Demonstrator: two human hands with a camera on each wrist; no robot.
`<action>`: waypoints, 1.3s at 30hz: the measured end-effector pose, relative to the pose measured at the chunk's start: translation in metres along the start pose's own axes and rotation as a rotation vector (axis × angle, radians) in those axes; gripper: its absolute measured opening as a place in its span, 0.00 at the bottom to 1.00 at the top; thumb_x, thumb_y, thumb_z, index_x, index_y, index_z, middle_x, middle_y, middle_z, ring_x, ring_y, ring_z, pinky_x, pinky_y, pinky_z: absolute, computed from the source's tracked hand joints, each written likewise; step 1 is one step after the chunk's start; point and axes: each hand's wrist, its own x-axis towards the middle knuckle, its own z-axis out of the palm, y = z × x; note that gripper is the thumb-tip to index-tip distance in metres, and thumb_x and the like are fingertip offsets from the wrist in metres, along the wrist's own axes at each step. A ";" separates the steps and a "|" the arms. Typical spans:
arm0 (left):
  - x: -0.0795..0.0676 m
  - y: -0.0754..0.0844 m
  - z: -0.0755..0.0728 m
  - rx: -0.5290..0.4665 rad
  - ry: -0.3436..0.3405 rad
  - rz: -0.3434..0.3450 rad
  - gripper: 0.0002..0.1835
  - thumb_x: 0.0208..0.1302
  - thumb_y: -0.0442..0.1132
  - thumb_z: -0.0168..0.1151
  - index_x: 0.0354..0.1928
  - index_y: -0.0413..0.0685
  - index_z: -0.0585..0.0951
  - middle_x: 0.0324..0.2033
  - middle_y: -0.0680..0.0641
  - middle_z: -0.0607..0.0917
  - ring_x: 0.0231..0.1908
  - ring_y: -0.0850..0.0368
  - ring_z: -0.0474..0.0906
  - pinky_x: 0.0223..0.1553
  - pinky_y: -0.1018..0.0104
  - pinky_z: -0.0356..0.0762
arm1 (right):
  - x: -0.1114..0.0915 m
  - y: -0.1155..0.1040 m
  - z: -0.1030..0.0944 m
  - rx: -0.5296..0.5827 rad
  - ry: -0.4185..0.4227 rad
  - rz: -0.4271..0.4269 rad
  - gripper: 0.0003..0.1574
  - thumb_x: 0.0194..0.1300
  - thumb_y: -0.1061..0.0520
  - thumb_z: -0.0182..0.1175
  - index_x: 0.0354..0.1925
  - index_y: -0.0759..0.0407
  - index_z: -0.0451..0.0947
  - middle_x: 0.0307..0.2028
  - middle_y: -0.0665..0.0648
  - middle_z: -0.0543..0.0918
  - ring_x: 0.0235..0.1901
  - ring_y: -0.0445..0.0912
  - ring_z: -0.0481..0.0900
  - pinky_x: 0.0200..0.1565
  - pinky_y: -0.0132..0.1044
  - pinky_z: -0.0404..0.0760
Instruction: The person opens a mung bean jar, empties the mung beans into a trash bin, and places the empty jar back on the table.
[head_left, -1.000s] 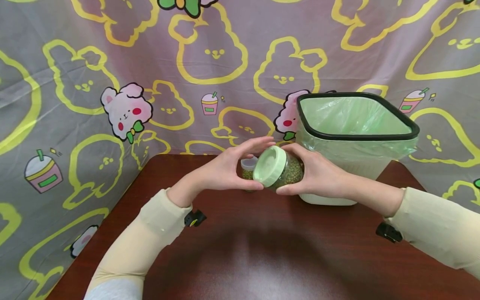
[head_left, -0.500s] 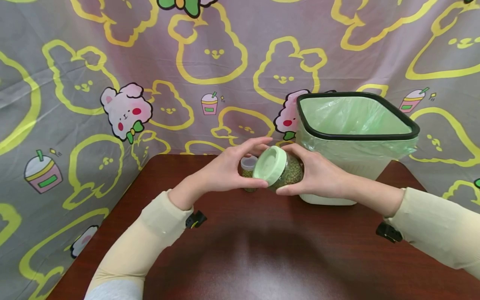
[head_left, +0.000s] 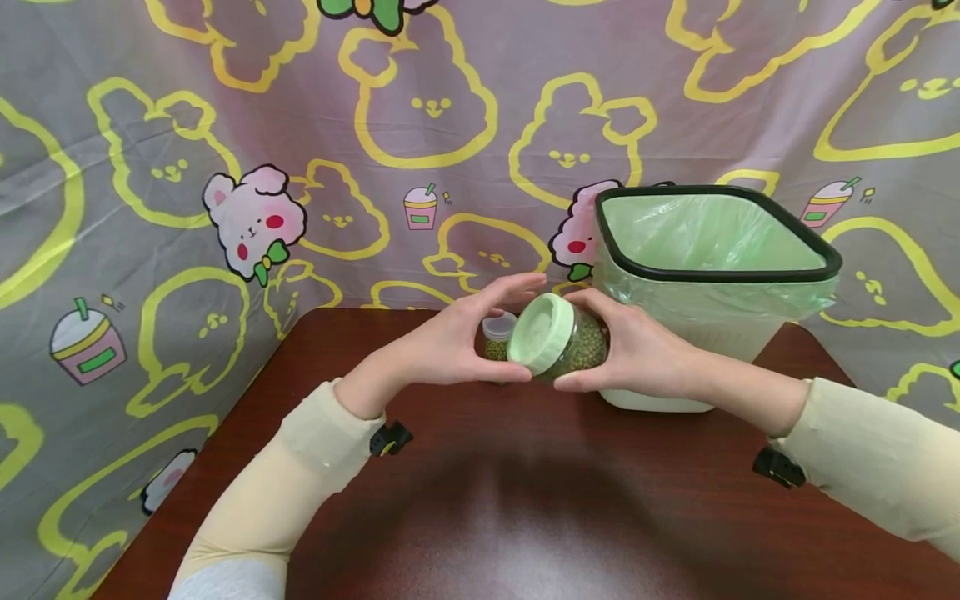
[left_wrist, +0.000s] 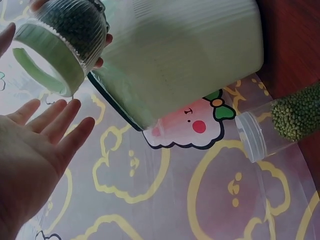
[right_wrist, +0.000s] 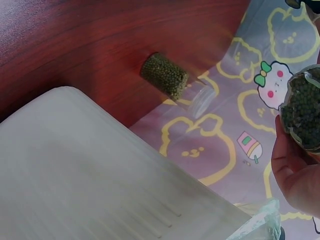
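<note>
Gripping the clear jar of mung beans point(head_left: 587, 345) in the right hand point(head_left: 647, 350), tilted above the dark wooden table point(head_left: 450, 508) near the lined wastebin point(head_left: 720, 312). Keeping the left hand point(head_left: 448, 340) loosely spread, wide around the light green lid point(head_left: 538, 332); cannot tell how firmly touching. Showing almost no shift from 0.5 s ago: same place, same tilt, lid still on, so jar still closed.
</note>
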 end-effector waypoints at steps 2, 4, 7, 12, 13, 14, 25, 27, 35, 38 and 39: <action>0.000 0.000 -0.001 -0.025 -0.008 0.010 0.50 0.52 0.43 0.76 0.73 0.51 0.57 0.69 0.55 0.64 0.65 0.62 0.64 0.60 0.57 0.65 | -0.001 0.000 0.000 0.002 0.001 0.004 0.56 0.43 0.39 0.79 0.63 0.58 0.65 0.51 0.55 0.77 0.47 0.48 0.76 0.47 0.46 0.74; 0.000 -0.001 -0.001 -0.045 -0.016 0.021 0.50 0.52 0.42 0.76 0.74 0.51 0.57 0.70 0.54 0.63 0.66 0.61 0.63 0.61 0.57 0.65 | -0.001 -0.001 -0.001 0.006 0.001 0.006 0.56 0.43 0.39 0.79 0.63 0.58 0.65 0.51 0.55 0.77 0.47 0.48 0.76 0.47 0.46 0.74; 0.001 -0.001 -0.001 -0.068 -0.030 0.031 0.49 0.53 0.40 0.76 0.74 0.51 0.57 0.70 0.53 0.62 0.66 0.61 0.62 0.61 0.58 0.65 | -0.002 -0.001 -0.001 0.006 0.001 0.004 0.56 0.43 0.39 0.79 0.63 0.58 0.65 0.52 0.54 0.77 0.47 0.48 0.76 0.47 0.46 0.74; 0.001 -0.001 -0.001 -0.084 -0.041 0.026 0.49 0.53 0.39 0.75 0.73 0.51 0.58 0.68 0.54 0.66 0.64 0.61 0.64 0.61 0.57 0.65 | -0.002 -0.001 -0.001 0.001 -0.001 0.000 0.56 0.43 0.38 0.78 0.63 0.57 0.65 0.51 0.54 0.77 0.46 0.48 0.76 0.46 0.46 0.74; 0.001 -0.001 -0.001 -0.081 -0.037 0.023 0.49 0.52 0.39 0.76 0.73 0.51 0.58 0.66 0.55 0.67 0.63 0.61 0.65 0.61 0.58 0.65 | -0.001 -0.001 -0.001 -0.001 -0.002 0.000 0.56 0.43 0.38 0.78 0.63 0.57 0.65 0.51 0.54 0.77 0.46 0.47 0.76 0.46 0.46 0.74; 0.002 0.000 -0.001 -0.076 -0.033 0.020 0.48 0.52 0.40 0.76 0.73 0.51 0.58 0.65 0.55 0.68 0.63 0.61 0.66 0.60 0.58 0.65 | -0.001 -0.001 -0.001 -0.003 -0.003 0.001 0.56 0.43 0.38 0.78 0.63 0.57 0.65 0.51 0.54 0.77 0.46 0.47 0.76 0.46 0.46 0.74; 0.003 0.002 0.003 0.004 0.039 0.005 0.43 0.53 0.43 0.75 0.69 0.49 0.63 0.57 0.53 0.76 0.56 0.62 0.72 0.56 0.58 0.70 | -0.001 -0.001 -0.001 0.000 0.011 -0.013 0.56 0.42 0.39 0.79 0.63 0.57 0.65 0.51 0.54 0.77 0.47 0.48 0.76 0.47 0.46 0.74; 0.003 0.003 0.003 0.021 0.044 -0.004 0.42 0.53 0.44 0.75 0.68 0.49 0.64 0.55 0.53 0.77 0.55 0.62 0.73 0.55 0.58 0.70 | -0.001 -0.001 -0.001 0.003 0.014 -0.016 0.55 0.43 0.39 0.79 0.63 0.57 0.65 0.51 0.54 0.77 0.47 0.48 0.76 0.47 0.46 0.74; 0.003 0.006 0.004 0.065 0.059 -0.043 0.41 0.53 0.45 0.75 0.66 0.47 0.64 0.52 0.53 0.77 0.52 0.63 0.74 0.54 0.61 0.71 | 0.000 -0.001 0.000 0.009 0.009 -0.016 0.55 0.42 0.41 0.79 0.63 0.56 0.65 0.51 0.53 0.76 0.46 0.47 0.76 0.46 0.45 0.75; 0.004 0.006 0.004 0.078 0.069 -0.044 0.40 0.53 0.46 0.75 0.65 0.46 0.65 0.50 0.53 0.78 0.51 0.63 0.74 0.54 0.61 0.72 | 0.000 -0.002 0.000 0.008 0.007 -0.015 0.55 0.42 0.41 0.79 0.63 0.56 0.65 0.51 0.53 0.76 0.46 0.47 0.75 0.46 0.45 0.75; 0.004 0.006 0.004 0.083 0.072 -0.045 0.40 0.53 0.46 0.75 0.65 0.46 0.65 0.50 0.53 0.78 0.51 0.63 0.74 0.54 0.61 0.72 | 0.000 -0.002 0.000 0.008 0.008 -0.016 0.55 0.42 0.41 0.79 0.63 0.56 0.65 0.51 0.53 0.76 0.46 0.47 0.75 0.46 0.45 0.75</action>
